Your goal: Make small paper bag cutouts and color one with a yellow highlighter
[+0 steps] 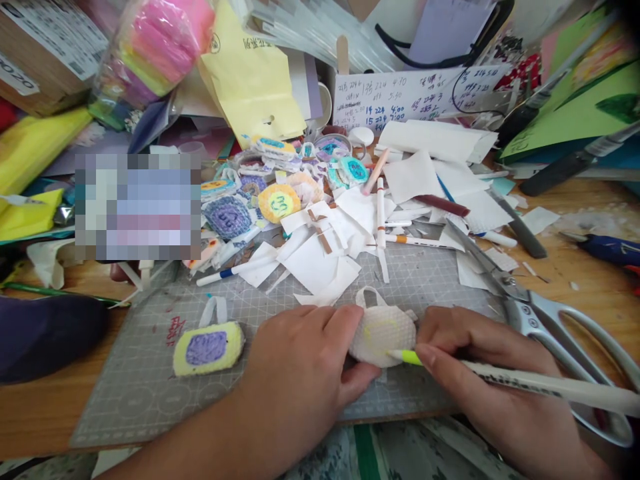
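Observation:
My left hand (300, 373) pinches and steadies a small white mesh pad with a loop (381, 331) on the grey cutting mat (150, 380). My right hand (500, 393) is closed around a white marker with a yellow-green tip (525, 381); the tip touches the pad's lower right edge, where faint yellow colour shows. A finished pad, yellow with a purple centre (208, 347), lies on the mat to the left of my left hand.
Large silver scissors (545, 320) lie at the right, close to my right hand. White paper scraps (320, 263), markers (381, 210) and a pile of coloured pads (277, 200) crowd the mat's far side. A glue gun (613, 250) sits far right.

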### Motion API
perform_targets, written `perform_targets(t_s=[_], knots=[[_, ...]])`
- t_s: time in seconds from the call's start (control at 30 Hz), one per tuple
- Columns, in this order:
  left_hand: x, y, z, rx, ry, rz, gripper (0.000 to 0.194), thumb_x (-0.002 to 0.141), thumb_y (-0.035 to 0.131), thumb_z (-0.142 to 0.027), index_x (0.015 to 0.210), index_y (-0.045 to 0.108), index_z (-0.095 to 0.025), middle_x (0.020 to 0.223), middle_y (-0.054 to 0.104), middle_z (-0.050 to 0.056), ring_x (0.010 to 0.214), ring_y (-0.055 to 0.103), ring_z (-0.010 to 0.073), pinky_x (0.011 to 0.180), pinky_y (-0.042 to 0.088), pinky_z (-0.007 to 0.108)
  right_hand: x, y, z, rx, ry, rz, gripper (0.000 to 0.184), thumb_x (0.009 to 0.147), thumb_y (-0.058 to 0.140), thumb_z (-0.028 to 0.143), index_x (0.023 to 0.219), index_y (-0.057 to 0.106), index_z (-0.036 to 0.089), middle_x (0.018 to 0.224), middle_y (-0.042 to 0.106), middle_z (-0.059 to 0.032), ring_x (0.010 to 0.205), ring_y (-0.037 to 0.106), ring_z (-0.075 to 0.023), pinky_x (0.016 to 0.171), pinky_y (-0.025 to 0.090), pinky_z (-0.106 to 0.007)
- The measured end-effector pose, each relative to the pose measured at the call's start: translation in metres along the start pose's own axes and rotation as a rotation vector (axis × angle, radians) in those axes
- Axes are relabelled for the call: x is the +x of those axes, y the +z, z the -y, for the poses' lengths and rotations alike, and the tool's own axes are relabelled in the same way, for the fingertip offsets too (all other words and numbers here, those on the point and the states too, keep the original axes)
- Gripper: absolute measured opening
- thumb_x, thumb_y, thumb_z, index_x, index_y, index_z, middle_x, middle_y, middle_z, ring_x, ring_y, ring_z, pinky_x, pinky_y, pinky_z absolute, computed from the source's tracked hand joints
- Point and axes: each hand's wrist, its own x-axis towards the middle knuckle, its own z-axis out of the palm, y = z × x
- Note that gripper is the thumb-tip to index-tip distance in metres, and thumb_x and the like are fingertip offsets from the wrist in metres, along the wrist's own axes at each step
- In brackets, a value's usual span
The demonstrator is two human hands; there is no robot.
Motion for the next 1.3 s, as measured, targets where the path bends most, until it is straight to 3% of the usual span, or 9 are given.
perform_targets(t_s=[0.23, 0.43, 0.6, 0.73, 1.07, 1.3], knots=[[-0.001, 0.000, 0.001, -0.003, 0.017, -0.005, 0.041, 0.071, 0.075, -0.040, 0.104, 0.061, -0.021, 0.092, 0.072, 0.007, 0.079, 0.068, 0.0316, 0.067, 0.055, 0.047, -0.002, 0.004, -0.005, 0.251, 0.084, -0.263, 0.019, 0.087, 0.059, 0.018, 0.070, 0.053, 0.022, 0.063, 0.052, 0.0024, 0.056, 0.045, -0.0139, 0.049, 0.036, -0.023], [-0.001, -0.001, 0.000, -0.014, 0.018, -0.009, 0.034, 0.074, 0.072, -0.038, 0.100, 0.060, -0.021, 0.091, 0.072, 0.007, 0.079, 0.068, 0.0314, 0.067, 0.054, 0.047, 0.001, 0.007, 0.001, -0.090, -0.021, -0.070, 0.012, 0.087, 0.059, 0.017, 0.076, 0.057, 0.023, 0.074, 0.063, 0.0025, 0.065, 0.059, -0.0148, 0.054, 0.043, -0.023], [-0.003, 0.000, 0.001, -0.013, 0.011, -0.012, 0.037, 0.074, 0.072, -0.041, 0.103, 0.059, -0.022, 0.091, 0.071, 0.006, 0.078, 0.067, 0.0311, 0.067, 0.053, 0.046, 0.004, 0.006, 0.003, -0.108, -0.019, 0.008, 0.019, 0.088, 0.055, 0.019, 0.070, 0.055, 0.021, 0.068, 0.060, 0.0026, 0.058, 0.057, -0.0133, 0.051, 0.042, -0.024], [-0.001, 0.000, 0.002, -0.014, 0.017, 0.004, 0.034, 0.076, 0.070, -0.041, 0.102, 0.059, -0.021, 0.093, 0.071, 0.006, 0.080, 0.067, 0.0302, 0.068, 0.053, 0.046, 0.004, 0.005, 0.002, -0.071, -0.008, -0.030, 0.015, 0.088, 0.057, 0.019, 0.073, 0.057, 0.022, 0.069, 0.061, 0.0026, 0.061, 0.058, -0.0134, 0.050, 0.042, -0.022], [-0.002, 0.001, 0.001, -0.012, 0.021, -0.005, 0.034, 0.075, 0.071, -0.041, 0.100, 0.059, -0.021, 0.090, 0.071, 0.006, 0.078, 0.067, 0.0304, 0.066, 0.054, 0.047, 0.007, 0.004, 0.001, -0.049, -0.022, 0.045, 0.017, 0.089, 0.057, 0.019, 0.072, 0.056, 0.022, 0.068, 0.059, 0.0034, 0.059, 0.055, -0.0121, 0.050, 0.041, -0.022], [0.000, 0.000, 0.001, -0.003, 0.018, -0.005, 0.035, 0.075, 0.071, -0.042, 0.101, 0.060, -0.021, 0.089, 0.072, 0.005, 0.078, 0.068, 0.0304, 0.067, 0.054, 0.046, 0.005, 0.007, -0.001, -0.045, -0.040, -0.003, 0.016, 0.089, 0.058, 0.019, 0.073, 0.056, 0.022, 0.070, 0.060, 0.0022, 0.062, 0.057, -0.0133, 0.050, 0.041, -0.023]])
